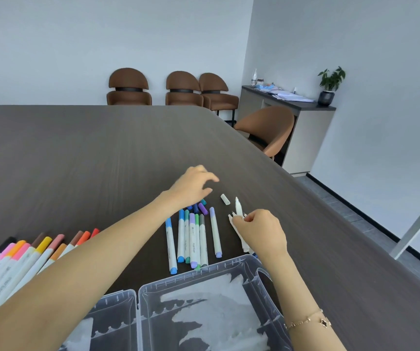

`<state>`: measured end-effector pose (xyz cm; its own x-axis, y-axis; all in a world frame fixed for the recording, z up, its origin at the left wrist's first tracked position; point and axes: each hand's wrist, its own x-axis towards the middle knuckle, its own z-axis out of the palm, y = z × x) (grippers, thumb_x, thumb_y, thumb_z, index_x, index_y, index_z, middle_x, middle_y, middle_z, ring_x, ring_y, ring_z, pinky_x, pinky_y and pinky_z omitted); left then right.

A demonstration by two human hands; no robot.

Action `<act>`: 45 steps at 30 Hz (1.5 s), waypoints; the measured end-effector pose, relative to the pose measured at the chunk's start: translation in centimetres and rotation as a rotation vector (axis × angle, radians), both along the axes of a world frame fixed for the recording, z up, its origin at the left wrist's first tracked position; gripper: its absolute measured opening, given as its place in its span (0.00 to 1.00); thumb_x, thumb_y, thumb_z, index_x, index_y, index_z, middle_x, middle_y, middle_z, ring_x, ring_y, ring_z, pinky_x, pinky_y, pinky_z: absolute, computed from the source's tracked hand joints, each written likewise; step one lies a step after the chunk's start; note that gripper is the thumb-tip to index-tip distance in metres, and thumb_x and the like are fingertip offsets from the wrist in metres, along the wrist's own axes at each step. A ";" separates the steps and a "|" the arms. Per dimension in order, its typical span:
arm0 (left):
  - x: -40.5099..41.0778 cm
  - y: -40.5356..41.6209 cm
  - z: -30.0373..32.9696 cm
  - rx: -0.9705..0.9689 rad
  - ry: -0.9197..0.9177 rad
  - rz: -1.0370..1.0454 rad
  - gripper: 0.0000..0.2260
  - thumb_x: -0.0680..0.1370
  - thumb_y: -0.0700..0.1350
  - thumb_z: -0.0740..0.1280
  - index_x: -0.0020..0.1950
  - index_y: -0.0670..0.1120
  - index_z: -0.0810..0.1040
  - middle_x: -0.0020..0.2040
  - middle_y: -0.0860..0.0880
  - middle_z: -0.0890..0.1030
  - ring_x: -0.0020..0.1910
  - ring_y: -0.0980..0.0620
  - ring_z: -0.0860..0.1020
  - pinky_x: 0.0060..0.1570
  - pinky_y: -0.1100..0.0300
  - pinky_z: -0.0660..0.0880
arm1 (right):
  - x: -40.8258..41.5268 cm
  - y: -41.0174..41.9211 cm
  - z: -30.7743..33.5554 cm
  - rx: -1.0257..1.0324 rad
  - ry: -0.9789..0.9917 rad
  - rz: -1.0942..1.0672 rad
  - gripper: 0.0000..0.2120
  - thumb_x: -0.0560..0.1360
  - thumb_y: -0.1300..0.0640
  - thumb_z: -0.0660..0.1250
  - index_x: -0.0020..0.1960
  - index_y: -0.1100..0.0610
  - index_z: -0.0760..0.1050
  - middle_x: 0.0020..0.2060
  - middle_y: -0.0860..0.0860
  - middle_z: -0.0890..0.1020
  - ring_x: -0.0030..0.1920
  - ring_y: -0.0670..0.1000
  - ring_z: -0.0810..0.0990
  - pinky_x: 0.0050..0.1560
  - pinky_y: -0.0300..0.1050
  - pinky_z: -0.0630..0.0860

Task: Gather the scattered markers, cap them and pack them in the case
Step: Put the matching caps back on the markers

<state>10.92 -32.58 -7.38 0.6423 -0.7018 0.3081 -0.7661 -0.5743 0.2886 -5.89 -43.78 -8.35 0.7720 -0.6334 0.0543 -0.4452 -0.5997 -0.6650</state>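
Head view. We see the right hand (261, 230) gripping white uncapped markers (239, 211), its fingers (249, 217) curled around the barrels; one bare tip points up and away from the person. How many markers it holds we cannot tell. Just beyond that tip a loose white cap (225, 199) lies on the dark desk (102, 148), apart from both hands.

The left hand (193, 186) reaches across above the desk, its fingers (210, 177) spread and relaxed, holding nothing, near the cap but not touching it.

Between the two forearms a row of capped blue, green and purple markers (193, 239) lies side by side on the desk, with a few short blue and purple pieces (200, 207) at its far end, partly under the left hand. A second group of capped pink, orange, yellow and brown markers (26, 257) lies at the near left, beside the left forearm.

The clear plastic case (204, 274) sits open at the near edge, just below the blue row; we see its two halves, with no marker visible in them.

A bracelet (307, 321) circles the right wrist. Brown chairs (171, 89) stand against the far wall.
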 end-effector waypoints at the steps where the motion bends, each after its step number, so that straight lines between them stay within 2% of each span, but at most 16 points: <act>1: -0.3 -0.9 0.1 0.056 -0.038 -0.081 0.16 0.78 0.43 0.65 0.65 0.52 0.74 0.63 0.49 0.73 0.63 0.51 0.69 0.63 0.54 0.69 | -0.1 -0.3 0.0 -0.008 0.013 -0.010 0.20 0.73 0.52 0.64 0.27 0.56 0.60 0.21 0.48 0.59 0.24 0.49 0.57 0.27 0.38 0.57; 3: -0.8 -2.4 0.0 0.170 -0.100 -0.198 0.16 0.79 0.42 0.64 0.65 0.53 0.75 0.64 0.50 0.73 0.63 0.51 0.69 0.61 0.54 0.70 | -0.2 -0.5 -0.1 -0.026 0.044 -0.020 0.20 0.72 0.52 0.64 0.27 0.56 0.60 0.20 0.48 0.59 0.24 0.49 0.57 0.26 0.39 0.57; 5: -1.0 -3.3 -0.3 0.239 -0.093 -0.231 0.14 0.79 0.42 0.65 0.63 0.50 0.78 0.63 0.50 0.75 0.61 0.50 0.70 0.58 0.53 0.71 | -0.2 -0.6 -0.1 -0.021 0.056 -0.019 0.19 0.72 0.52 0.65 0.28 0.57 0.61 0.20 0.48 0.59 0.23 0.49 0.57 0.26 0.38 0.57; 10: -0.2 -2.8 -0.8 0.174 0.054 -0.139 0.07 0.77 0.45 0.66 0.53 0.46 0.79 0.48 0.50 0.78 0.50 0.51 0.76 0.53 0.54 0.73 | 0.0 -0.3 0.0 0.002 0.054 0.002 0.19 0.74 0.51 0.65 0.29 0.56 0.62 0.21 0.48 0.61 0.22 0.48 0.59 0.26 0.38 0.58; 12: 0.2 -1.7 -0.9 0.116 0.116 -0.122 0.06 0.78 0.45 0.66 0.52 0.46 0.78 0.46 0.51 0.77 0.46 0.54 0.76 0.53 0.55 0.74 | 0.1 -0.1 0.1 0.000 0.052 0.023 0.19 0.74 0.52 0.64 0.29 0.56 0.62 0.22 0.48 0.61 0.23 0.48 0.59 0.26 0.38 0.59; 14: 0.4 -0.4 -0.6 -0.032 0.165 -0.105 0.05 0.78 0.45 0.66 0.52 0.46 0.77 0.46 0.51 0.76 0.44 0.56 0.77 0.49 0.59 0.76 | 0.1 0.2 0.1 -0.013 0.037 0.044 0.19 0.74 0.53 0.64 0.29 0.56 0.61 0.22 0.48 0.62 0.24 0.49 0.59 0.28 0.38 0.61; 17: 0.0 1.4 0.4 -0.265 0.269 -0.055 0.05 0.77 0.46 0.66 0.51 0.46 0.77 0.45 0.53 0.79 0.39 0.60 0.80 0.42 0.67 0.75 | 0.1 0.9 0.1 -0.022 0.010 0.087 0.14 0.74 0.54 0.63 0.32 0.56 0.66 0.25 0.52 0.74 0.26 0.49 0.66 0.30 0.39 0.66; 19: -0.2 2.6 1.1 -0.338 0.337 -0.033 0.07 0.78 0.47 0.65 0.51 0.46 0.80 0.42 0.54 0.80 0.37 0.62 0.78 0.40 0.69 0.73 | 0.3 1.4 0.1 0.011 0.004 0.148 0.11 0.76 0.53 0.62 0.38 0.57 0.71 0.35 0.55 0.83 0.28 0.49 0.70 0.33 0.41 0.71; 22: -0.5 4.1 1.2 -0.384 0.480 0.027 0.10 0.79 0.49 0.63 0.51 0.48 0.82 0.35 0.55 0.77 0.35 0.59 0.73 0.39 0.71 0.69 | 0.5 2.3 0.0 0.064 -0.020 0.253 0.10 0.77 0.52 0.63 0.45 0.59 0.74 0.37 0.53 0.84 0.25 0.44 0.71 0.36 0.43 0.76; 24: -0.6 4.6 0.9 -0.400 0.566 0.044 0.10 0.79 0.51 0.63 0.50 0.51 0.83 0.36 0.55 0.77 0.36 0.57 0.70 0.42 0.68 0.70 | 0.6 3.0 -0.1 0.094 -0.046 0.292 0.11 0.77 0.52 0.63 0.46 0.61 0.74 0.36 0.52 0.85 0.22 0.43 0.71 0.33 0.41 0.73; 26: -0.6 4.7 0.6 -0.412 0.607 0.060 0.08 0.78 0.52 0.64 0.49 0.53 0.82 0.38 0.54 0.78 0.37 0.56 0.71 0.41 0.68 0.71 | 0.8 3.5 -0.3 0.086 -0.054 0.309 0.11 0.77 0.51 0.63 0.46 0.60 0.74 0.38 0.53 0.84 0.23 0.43 0.71 0.32 0.40 0.71; 31: -0.8 4.3 0.6 -0.482 0.774 0.084 0.10 0.76 0.53 0.67 0.51 0.48 0.80 0.43 0.47 0.80 0.38 0.56 0.74 0.44 0.65 0.76 | 0.9 3.9 -0.5 0.059 -0.038 0.303 0.11 0.77 0.49 0.63 0.45 0.58 0.73 0.40 0.55 0.84 0.29 0.47 0.73 0.34 0.42 0.74; 35: -1.3 3.8 0.5 -0.415 0.753 0.052 0.09 0.76 0.52 0.67 0.49 0.48 0.79 0.46 0.47 0.82 0.39 0.56 0.76 0.40 0.68 0.75 | 0.7 4.0 -0.4 0.048 -0.048 0.304 0.11 0.77 0.49 0.63 0.45 0.57 0.73 0.40 0.55 0.84 0.25 0.44 0.71 0.29 0.36 0.69; 39: -1.2 3.7 0.1 -0.424 0.718 0.074 0.09 0.76 0.52 0.67 0.50 0.48 0.79 0.47 0.46 0.83 0.42 0.56 0.78 0.40 0.68 0.75 | 0.7 4.2 -0.3 0.078 -0.072 0.297 0.10 0.77 0.52 0.63 0.45 0.59 0.72 0.40 0.57 0.84 0.30 0.48 0.73 0.31 0.37 0.69; 42: -1.0 3.8 -0.2 -0.415 0.709 0.087 0.10 0.76 0.53 0.67 0.51 0.47 0.78 0.48 0.45 0.83 0.44 0.54 0.78 0.42 0.67 0.76 | 0.6 4.4 -0.3 0.082 -0.068 0.298 0.09 0.77 0.53 0.63 0.42 0.57 0.70 0.40 0.58 0.83 0.36 0.55 0.80 0.34 0.41 0.73; 45: -1.0 3.7 -0.7 -0.386 0.701 0.086 0.12 0.76 0.54 0.67 0.52 0.46 0.79 0.48 0.45 0.83 0.44 0.52 0.79 0.44 0.64 0.77 | 0.4 4.5 -0.2 0.082 -0.060 0.300 0.11 0.77 0.54 0.63 0.38 0.55 0.66 0.39 0.59 0.83 0.38 0.55 0.81 0.34 0.40 0.71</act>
